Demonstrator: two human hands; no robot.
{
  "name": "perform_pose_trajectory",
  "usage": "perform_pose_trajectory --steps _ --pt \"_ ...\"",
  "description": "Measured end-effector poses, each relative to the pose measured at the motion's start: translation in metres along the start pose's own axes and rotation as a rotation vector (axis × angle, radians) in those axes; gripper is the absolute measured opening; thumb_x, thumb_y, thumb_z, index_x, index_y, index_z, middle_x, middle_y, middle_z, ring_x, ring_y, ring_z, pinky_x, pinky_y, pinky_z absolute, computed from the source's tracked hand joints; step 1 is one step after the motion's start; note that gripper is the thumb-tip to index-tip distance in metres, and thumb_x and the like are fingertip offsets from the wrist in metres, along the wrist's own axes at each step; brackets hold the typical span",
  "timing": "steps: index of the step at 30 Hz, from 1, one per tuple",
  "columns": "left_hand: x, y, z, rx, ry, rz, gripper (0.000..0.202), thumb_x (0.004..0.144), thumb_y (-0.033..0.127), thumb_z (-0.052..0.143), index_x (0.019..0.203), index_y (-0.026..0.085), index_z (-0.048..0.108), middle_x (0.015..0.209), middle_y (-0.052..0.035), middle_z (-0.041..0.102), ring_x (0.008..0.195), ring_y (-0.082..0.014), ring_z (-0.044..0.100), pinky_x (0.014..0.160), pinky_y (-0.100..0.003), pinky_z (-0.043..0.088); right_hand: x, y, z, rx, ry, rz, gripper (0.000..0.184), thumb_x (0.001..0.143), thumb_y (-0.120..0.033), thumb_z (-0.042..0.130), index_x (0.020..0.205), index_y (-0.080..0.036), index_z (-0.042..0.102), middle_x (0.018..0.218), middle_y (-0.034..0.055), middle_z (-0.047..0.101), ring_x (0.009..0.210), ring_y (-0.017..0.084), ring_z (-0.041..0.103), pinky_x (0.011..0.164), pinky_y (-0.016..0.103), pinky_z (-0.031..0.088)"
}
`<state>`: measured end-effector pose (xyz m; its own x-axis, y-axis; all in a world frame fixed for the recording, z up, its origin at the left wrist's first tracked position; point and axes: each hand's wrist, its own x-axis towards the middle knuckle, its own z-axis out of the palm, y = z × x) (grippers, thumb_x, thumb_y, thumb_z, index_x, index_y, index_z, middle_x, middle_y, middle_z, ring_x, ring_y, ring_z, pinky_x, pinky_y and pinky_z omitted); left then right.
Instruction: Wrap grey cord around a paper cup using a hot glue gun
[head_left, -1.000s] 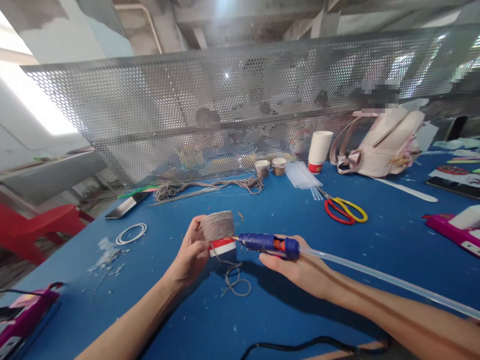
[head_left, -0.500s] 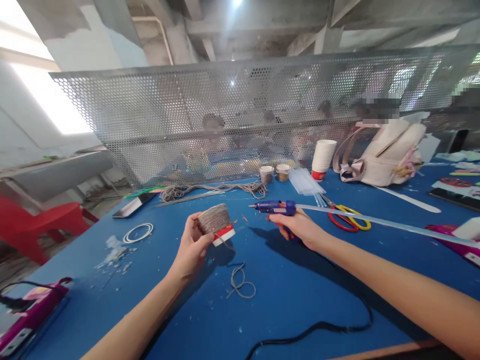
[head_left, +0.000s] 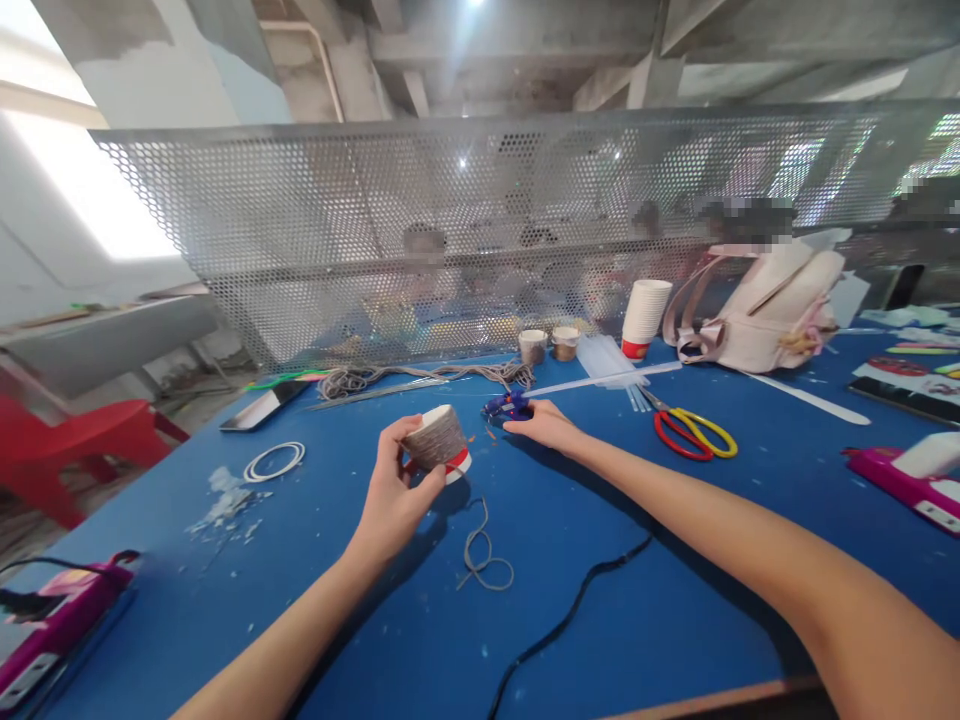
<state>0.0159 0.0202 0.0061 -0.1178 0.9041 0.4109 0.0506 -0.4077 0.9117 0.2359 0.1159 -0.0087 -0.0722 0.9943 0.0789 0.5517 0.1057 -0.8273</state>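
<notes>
My left hand (head_left: 400, 488) is closed around a paper cup (head_left: 437, 436) wound with grey cord, its red and white rim part bare and tilted to the lower right. From the cup a loose cord tail (head_left: 484, 562) trails onto the table in a loop. My right hand (head_left: 541, 424) grips a blue hot glue gun (head_left: 507, 405) low over the table, just right of the cup and apart from it. A long clear glue stick (head_left: 600, 379) slants out of the gun to the right. The fingers of my right hand are partly hidden behind the gun.
Red and yellow scissors (head_left: 694, 434) lie at right, near stacked paper cups (head_left: 646, 318) and a backpack (head_left: 772, 310). Grey cord (head_left: 360, 385) lies along the perforated screen (head_left: 337, 230). A black cable (head_left: 574, 610) crosses the front. Purple power strips (head_left: 64, 620) sit at the sides.
My right hand has moved left and away with the glue gun, which has turned, swinging its glue stick toward the back. The cup in my left hand has tipped more upright.
</notes>
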Motion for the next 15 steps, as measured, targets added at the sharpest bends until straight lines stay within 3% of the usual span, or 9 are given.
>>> perform_pose_trajectory --steps 4,6,9,11,15 --pt "0.001 0.003 0.002 0.007 0.010 0.006 0.047 0.057 0.007 0.071 0.099 0.024 0.058 0.117 -0.0044 0.054 0.103 -0.0191 0.055 0.086 -0.031 0.048 -0.011 0.005 -0.009 0.031 0.081 -0.005 0.039 0.058 -0.038 0.076 0.091 -0.019 0.066 0.090 0.0043 0.067 0.086 0.022 0.060 0.079 0.031 0.044" --pt "0.000 0.004 0.002 0.026 0.002 0.038 0.045 0.058 0.010 0.072 0.097 0.024 0.057 0.118 -0.0047 0.052 0.109 -0.0207 0.053 0.089 -0.032 0.048 -0.026 0.005 -0.015 0.055 0.185 0.015 0.043 0.064 -0.043 0.070 0.096 -0.017 0.061 0.095 0.0067 0.064 0.088 0.022 0.058 0.083 0.034 0.043" --pt "0.000 0.005 0.002 0.070 -0.021 0.115 0.042 0.060 0.014 0.073 0.097 0.024 0.055 0.122 -0.0059 0.049 0.119 -0.0239 0.048 0.091 -0.035 0.048 -0.059 -0.001 -0.021 0.124 0.294 0.008 0.033 0.078 -0.045 0.051 0.096 -0.018 0.054 0.091 0.0049 0.060 0.084 0.018 0.056 0.080 0.033 0.044" --pt "-0.002 0.005 0.003 0.094 -0.044 0.168 0.042 0.061 0.015 0.072 0.098 0.025 0.054 0.123 -0.0064 0.047 0.121 -0.0248 0.046 0.089 -0.035 0.048 -0.080 -0.011 -0.017 0.290 0.220 -0.046 0.027 0.075 -0.042 0.053 0.089 -0.019 0.053 0.081 0.0010 0.057 0.076 0.016 0.055 0.074 0.031 0.046" --pt "-0.008 0.004 0.004 0.136 -0.082 0.264 0.045 0.061 0.013 0.073 0.101 0.027 0.055 0.127 -0.0068 0.046 0.123 -0.0255 0.045 0.086 -0.035 0.049 -0.101 -0.040 0.009 0.705 -0.059 -0.065 0.039 0.060 -0.026 0.070 0.095 -0.020 0.053 0.102 0.0035 0.059 0.093 0.016 0.058 0.086 0.031 0.046"
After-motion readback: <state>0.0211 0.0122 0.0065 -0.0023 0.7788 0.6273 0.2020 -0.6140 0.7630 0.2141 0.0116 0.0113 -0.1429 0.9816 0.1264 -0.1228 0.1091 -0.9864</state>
